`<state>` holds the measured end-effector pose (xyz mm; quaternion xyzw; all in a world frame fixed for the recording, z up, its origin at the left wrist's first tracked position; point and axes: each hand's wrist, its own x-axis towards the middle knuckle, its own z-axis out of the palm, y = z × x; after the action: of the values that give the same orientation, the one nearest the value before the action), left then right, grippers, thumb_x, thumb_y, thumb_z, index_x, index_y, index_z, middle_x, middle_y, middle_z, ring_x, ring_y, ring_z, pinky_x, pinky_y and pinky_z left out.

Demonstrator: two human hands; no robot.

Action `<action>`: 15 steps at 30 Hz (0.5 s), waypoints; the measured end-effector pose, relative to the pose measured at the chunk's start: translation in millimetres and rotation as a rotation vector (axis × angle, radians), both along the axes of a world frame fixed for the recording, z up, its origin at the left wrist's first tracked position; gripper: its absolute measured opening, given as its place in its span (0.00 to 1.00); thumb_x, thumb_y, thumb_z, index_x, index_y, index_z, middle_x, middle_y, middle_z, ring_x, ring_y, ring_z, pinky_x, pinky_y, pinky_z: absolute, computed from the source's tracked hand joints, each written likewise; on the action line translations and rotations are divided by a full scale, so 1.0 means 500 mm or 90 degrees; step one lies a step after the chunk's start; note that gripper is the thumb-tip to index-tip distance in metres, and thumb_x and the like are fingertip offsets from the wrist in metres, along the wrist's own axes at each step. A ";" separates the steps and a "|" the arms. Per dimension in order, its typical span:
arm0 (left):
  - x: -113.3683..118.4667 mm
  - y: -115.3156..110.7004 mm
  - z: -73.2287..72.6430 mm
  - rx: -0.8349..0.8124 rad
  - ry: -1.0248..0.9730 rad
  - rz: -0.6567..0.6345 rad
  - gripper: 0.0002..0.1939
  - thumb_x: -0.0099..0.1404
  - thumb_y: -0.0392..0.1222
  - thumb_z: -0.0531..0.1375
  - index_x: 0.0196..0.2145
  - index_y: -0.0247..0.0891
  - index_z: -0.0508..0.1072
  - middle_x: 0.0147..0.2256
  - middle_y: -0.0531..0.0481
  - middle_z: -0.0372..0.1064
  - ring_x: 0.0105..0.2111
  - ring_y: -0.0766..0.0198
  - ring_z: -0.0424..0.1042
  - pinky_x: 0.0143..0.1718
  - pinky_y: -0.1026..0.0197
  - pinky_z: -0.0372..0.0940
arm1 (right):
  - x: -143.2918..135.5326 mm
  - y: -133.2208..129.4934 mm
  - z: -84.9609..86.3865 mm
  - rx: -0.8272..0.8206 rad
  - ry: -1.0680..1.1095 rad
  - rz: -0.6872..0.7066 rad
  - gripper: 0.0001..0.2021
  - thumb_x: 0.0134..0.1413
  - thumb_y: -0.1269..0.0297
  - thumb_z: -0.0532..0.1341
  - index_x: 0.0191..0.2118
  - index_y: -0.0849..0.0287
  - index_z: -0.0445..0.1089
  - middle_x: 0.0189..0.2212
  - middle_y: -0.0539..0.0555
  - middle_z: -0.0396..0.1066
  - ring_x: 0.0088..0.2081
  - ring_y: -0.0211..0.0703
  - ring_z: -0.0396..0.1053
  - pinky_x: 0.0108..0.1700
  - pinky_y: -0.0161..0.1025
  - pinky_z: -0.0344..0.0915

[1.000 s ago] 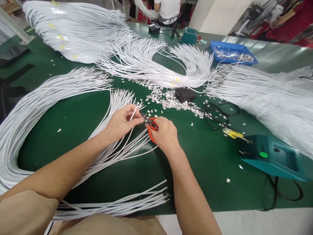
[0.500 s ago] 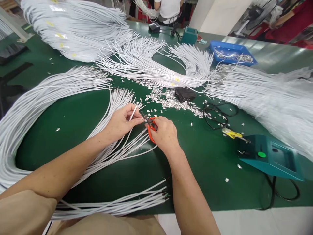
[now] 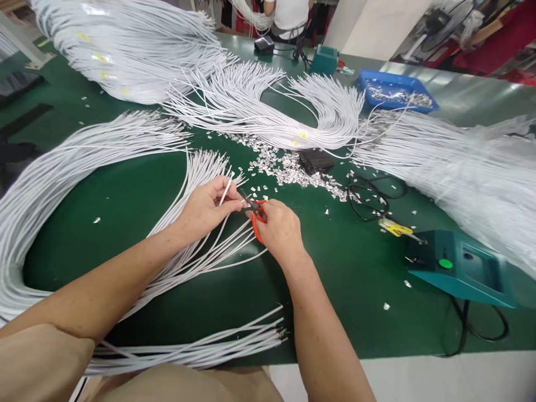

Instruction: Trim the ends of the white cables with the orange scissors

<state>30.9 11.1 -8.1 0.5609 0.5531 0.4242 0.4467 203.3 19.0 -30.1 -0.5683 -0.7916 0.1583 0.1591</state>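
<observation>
Across the frame, the green desk (image 3: 343, 312) carries a looped cable bundle (image 3: 25, 223) at left. Near the centre, the right hand (image 3: 282, 229) grips orange-handled cutters (image 3: 255, 226); the left hand (image 3: 203, 212) pinches one white cable (image 3: 226, 191), its tip probably at the blades, though too small to be sure. Trimming or stripping seems under way; the next squeeze calls for fingertips clear of the blades.

Your left hand (image 3: 209, 207) pinches a white cable (image 3: 226, 191) while your right hand (image 3: 281, 228) grips orange-handled pliers (image 3: 257, 220) at its end, over a green table (image 3: 343, 279) strewn with silvery scraps (image 3: 288, 169)
</observation>
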 end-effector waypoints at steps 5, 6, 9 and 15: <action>-0.002 -0.001 -0.007 -0.014 0.001 0.027 0.13 0.53 0.39 0.67 0.28 0.38 0.63 0.29 0.53 0.74 0.31 0.64 0.73 0.36 0.61 0.66 | 0.001 0.005 0.013 -0.135 0.316 -0.068 0.07 0.51 0.60 0.62 0.30 0.58 0.73 0.30 0.51 0.73 0.31 0.39 0.67 0.33 0.36 0.59; -0.002 -0.001 -0.010 -0.015 -0.003 0.024 0.14 0.53 0.39 0.67 0.29 0.38 0.63 0.29 0.53 0.74 0.31 0.65 0.73 0.36 0.61 0.66 | -0.002 0.005 0.016 -0.168 0.414 -0.090 0.08 0.50 0.59 0.62 0.32 0.58 0.74 0.30 0.51 0.73 0.30 0.39 0.67 0.33 0.36 0.60; 0.001 -0.004 -0.019 -0.004 -0.008 0.013 0.14 0.53 0.40 0.67 0.29 0.39 0.63 0.28 0.54 0.72 0.29 0.66 0.72 0.35 0.63 0.65 | -0.017 0.002 0.022 -0.236 0.635 -0.133 0.11 0.46 0.59 0.65 0.34 0.59 0.76 0.29 0.51 0.74 0.30 0.39 0.68 0.35 0.36 0.62; 0.006 -0.008 -0.024 0.002 0.019 0.004 0.12 0.55 0.40 0.66 0.30 0.38 0.64 0.30 0.53 0.73 0.32 0.65 0.72 0.37 0.62 0.65 | -0.033 -0.002 0.020 -0.289 0.765 -0.197 0.06 0.41 0.64 0.67 0.28 0.59 0.77 0.27 0.50 0.74 0.29 0.37 0.66 0.35 0.36 0.62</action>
<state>33.8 6.9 -19.9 0.5661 0.5608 0.4183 0.4359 186.6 17.9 -20.0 -0.5080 -0.4214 0.5858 0.4703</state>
